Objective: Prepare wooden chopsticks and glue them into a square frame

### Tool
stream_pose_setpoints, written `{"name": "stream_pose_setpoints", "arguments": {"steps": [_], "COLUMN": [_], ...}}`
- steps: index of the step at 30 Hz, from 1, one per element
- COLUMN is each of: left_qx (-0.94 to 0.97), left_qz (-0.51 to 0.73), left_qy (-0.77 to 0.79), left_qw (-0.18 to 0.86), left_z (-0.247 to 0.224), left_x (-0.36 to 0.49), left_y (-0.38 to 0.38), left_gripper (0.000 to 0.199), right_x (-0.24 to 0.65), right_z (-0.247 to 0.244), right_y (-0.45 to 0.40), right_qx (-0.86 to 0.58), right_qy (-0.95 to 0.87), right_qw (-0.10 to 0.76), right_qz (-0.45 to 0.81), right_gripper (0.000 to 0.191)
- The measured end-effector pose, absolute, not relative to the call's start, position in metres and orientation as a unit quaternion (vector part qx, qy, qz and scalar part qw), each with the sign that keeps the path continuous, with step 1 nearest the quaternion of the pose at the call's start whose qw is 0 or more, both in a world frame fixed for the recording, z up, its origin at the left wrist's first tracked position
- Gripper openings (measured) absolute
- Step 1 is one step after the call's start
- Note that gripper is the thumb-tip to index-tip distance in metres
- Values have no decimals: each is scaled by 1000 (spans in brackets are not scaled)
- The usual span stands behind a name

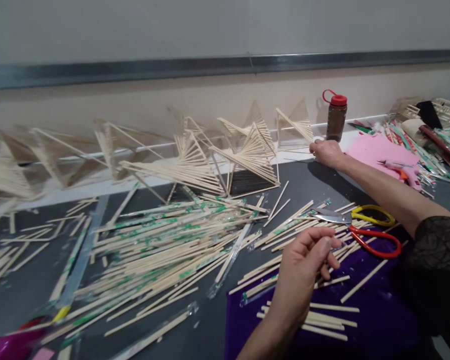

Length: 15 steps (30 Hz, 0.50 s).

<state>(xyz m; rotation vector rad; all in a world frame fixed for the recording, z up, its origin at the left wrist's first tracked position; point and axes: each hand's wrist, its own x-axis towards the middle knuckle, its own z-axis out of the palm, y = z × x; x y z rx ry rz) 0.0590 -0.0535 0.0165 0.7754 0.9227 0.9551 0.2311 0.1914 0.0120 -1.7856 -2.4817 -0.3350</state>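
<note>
At the back of the table, my right hand (326, 152) is closed, its fingertips at the lower right corner of a small twisted chopstick structure (302, 125). My left hand (303, 267) is loosely curled with fingers apart and holds nothing. It hovers over a dark purple sheet (378, 310), above several loose chopsticks (332, 322). Just beyond it lie scissors (350, 218) with one yellow and one red handle. More fan-shaped chopstick structures (195, 167) stand in a row along the wall, the leftmost ones blurred.
A big pile of chopsticks (161, 250), many in clear wrappers, covers the middle. A red-lidded bottle (336, 117) stands by the wall. Right of it are a pink sheet (375, 150), a pink glue gun (407, 175) and wrapped chopsticks. A magenta object (20, 345) is at lower left.
</note>
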Motion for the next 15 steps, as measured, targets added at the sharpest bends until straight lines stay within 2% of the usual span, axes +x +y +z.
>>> {"name": "stream_pose_setpoints", "arguments": {"steps": [15], "left_qx": [287], "left_qz": [343], "left_qy": [477], "left_qw": [757], "left_z": [21], "left_x": [48], "left_y": [-50], "left_gripper": [21], "right_x": [222], "right_z": [-15], "right_y": [260], "right_qx": [-520], "right_qy": [-846], "right_qw": [12], "right_qz": [-114], "right_gripper": [34]}}
